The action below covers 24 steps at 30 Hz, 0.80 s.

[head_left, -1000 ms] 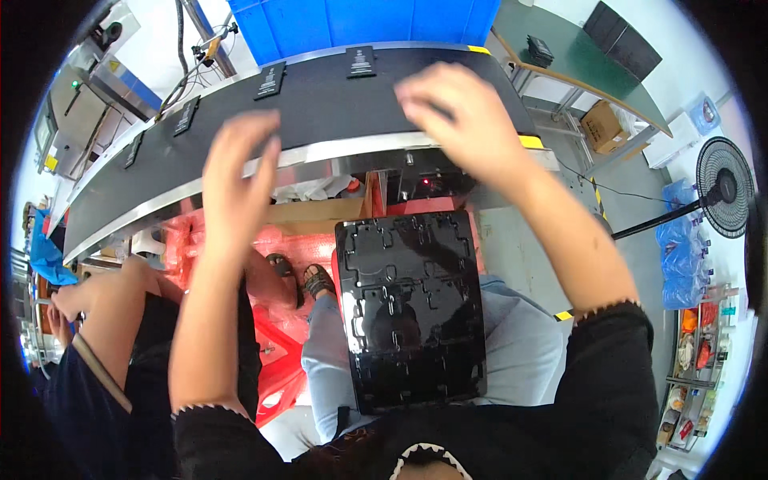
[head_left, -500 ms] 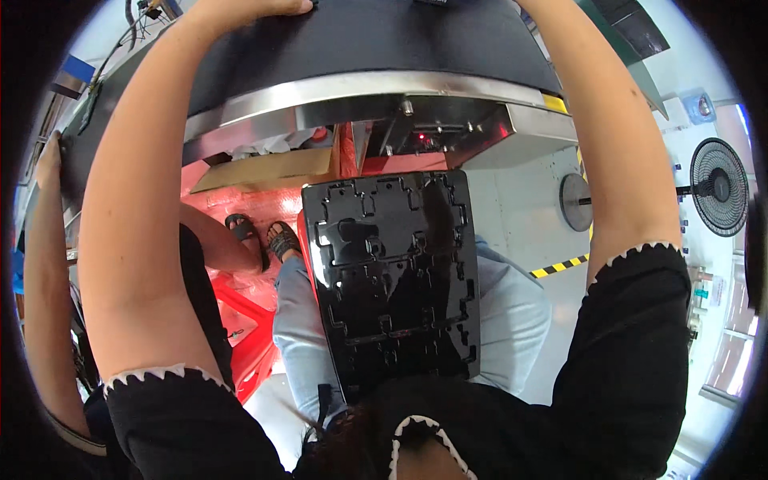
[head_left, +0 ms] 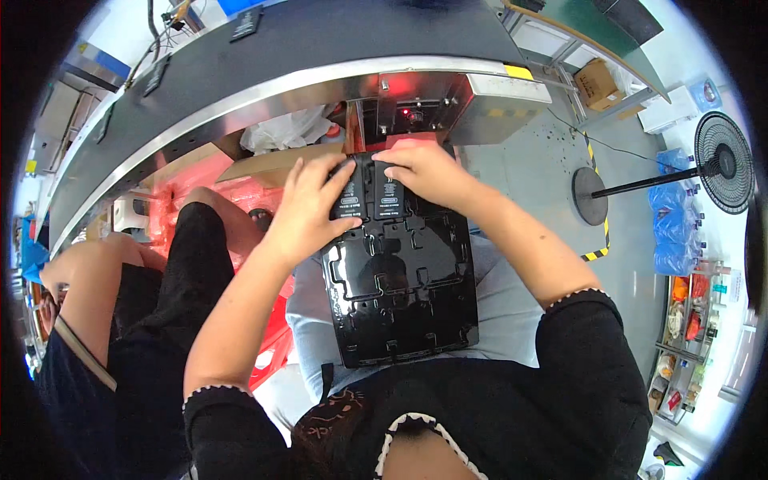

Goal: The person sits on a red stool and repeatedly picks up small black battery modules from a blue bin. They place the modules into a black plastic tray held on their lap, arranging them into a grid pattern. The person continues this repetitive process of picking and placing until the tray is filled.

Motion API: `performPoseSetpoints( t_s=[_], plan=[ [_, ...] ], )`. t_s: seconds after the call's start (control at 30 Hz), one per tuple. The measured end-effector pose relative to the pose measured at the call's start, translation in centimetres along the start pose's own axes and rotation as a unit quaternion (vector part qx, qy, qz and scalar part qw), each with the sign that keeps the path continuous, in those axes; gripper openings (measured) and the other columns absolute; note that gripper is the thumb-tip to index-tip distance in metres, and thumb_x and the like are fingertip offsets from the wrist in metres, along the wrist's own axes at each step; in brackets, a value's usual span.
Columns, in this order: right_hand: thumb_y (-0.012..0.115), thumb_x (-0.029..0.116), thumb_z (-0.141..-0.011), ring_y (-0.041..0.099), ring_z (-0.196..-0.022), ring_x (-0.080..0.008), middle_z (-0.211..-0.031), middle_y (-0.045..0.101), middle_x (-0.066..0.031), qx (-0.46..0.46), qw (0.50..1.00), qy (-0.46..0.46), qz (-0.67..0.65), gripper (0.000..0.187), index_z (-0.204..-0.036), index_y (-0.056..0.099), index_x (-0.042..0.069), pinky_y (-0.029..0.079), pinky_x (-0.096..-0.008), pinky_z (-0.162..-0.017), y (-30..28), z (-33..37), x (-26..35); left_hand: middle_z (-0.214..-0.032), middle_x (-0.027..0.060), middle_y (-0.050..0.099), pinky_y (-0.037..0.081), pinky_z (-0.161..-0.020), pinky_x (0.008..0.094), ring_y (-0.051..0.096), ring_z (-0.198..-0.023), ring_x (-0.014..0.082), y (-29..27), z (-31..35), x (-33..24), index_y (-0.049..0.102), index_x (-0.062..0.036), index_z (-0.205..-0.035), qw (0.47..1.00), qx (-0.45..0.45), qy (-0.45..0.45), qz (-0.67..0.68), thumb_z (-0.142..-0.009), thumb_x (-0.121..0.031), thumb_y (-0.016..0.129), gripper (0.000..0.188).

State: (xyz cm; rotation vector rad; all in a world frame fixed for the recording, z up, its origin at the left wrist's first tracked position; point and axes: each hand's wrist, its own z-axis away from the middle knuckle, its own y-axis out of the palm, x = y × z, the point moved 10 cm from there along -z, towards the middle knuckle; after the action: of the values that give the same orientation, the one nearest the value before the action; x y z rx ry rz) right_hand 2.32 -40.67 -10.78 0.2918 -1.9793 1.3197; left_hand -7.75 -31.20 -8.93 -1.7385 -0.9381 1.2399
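Note:
A glossy black moulded tray [head_left: 400,276] with shaped pockets rests across my lap. At its far end lie two flat black battery packs with printed labels, side by side. My left hand [head_left: 304,210] has its thumb and fingers around the left battery [head_left: 349,206], at its near and far ends. With the thumb and fingers of my right hand [head_left: 432,173], I grip the far part of the right battery [head_left: 390,196]. The right fingertips are partly hidden. The tray's nearer pockets hold no batteries.
Ahead runs a black conveyor belt [head_left: 320,40] with a metal edge; several flat black pieces lie on it, one a battery [head_left: 246,24]. Beneath are a cardboard box [head_left: 272,164] and a grey metal housing [head_left: 500,108]. A seated co-worker [head_left: 160,320] is close at left. A fan [head_left: 722,164] stands right.
Both hands have come back from the belt to the tray's far end, and two batteries are now in them. My view has shifted, and the co-worker's arm has left the belt edge.

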Motion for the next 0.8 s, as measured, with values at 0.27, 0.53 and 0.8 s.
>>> performPoseSetpoints(
  t_s=[0.27,0.53,0.8],
  plan=[
    [0.068,0.009,-0.085,0.059,-0.11,-0.0296,-0.115,0.065,-0.011,-0.16,0.98,-0.097,0.063,0.027,-0.112,0.07,0.008,0.046,-0.0387,-0.097,-4.6,0.0,4.9,-0.152,0.016,0.035,0.015,-0.117,0.0587,0.026,-0.145,0.0334,2.3,1.4,0.0,0.042,-0.0056,-0.143,0.996,0.036,-0.051,-0.064,-0.087,-0.031,0.067,0.067],
    [0.063,0.01,-0.085,0.065,-0.093,-0.0307,-0.1,0.068,-0.0169,-0.309,0.937,-0.141,0.083,0.02,-0.102,0.069,0.0,0.052,-0.0354,-0.085,-15.4,-8.2,8.9,-0.154,0.0311,0.02,0.018,-0.116,0.058,0.022,-0.144,0.0438,6.1,1.0,-3.0,0.034,0.0085,-0.143,0.997,0.036,-0.012,-0.066,-0.092,-0.039,0.059,0.074],
    [0.066,0.026,-0.078,0.051,-0.123,-0.0378,-0.129,0.056,-0.0235,-0.24,0.918,-0.098,0.301,0.052,-0.123,0.062,0.001,0.041,-0.0442,-0.104,-17.7,-22.1,-1.3,-0.151,0.0273,0.032,0.021,-0.114,0.057,0.03,-0.142,0.0394,3.5,0.5,-3.7,0.039,0.0048,-0.142,0.989,0.083,-0.027,-0.117,-0.089,-0.042,0.063,0.075]
  ],
)
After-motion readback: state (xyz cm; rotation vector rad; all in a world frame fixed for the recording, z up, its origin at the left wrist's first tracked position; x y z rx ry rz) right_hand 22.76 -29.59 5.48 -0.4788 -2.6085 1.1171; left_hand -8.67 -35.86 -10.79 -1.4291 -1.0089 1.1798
